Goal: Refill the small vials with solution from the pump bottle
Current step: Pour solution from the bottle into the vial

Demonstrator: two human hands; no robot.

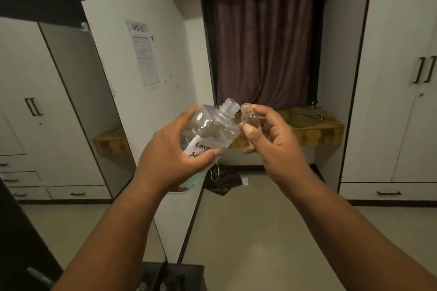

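Two wardrobes, curtain, wall notice

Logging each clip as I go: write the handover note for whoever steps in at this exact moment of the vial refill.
Left hand grips the clear labelled bottle, tilted with its open neck toward the vial; no pump head is on it.
Right hand pinches a small uncapped vial, its mouth right beside the bottle neck.
Both are held in mid-air in front of the curtain.
Done: bottle and vial are open and lined up.
Left: no liquid is seen flowing yet; pour, cap the vial, then do any others, which are out of view.
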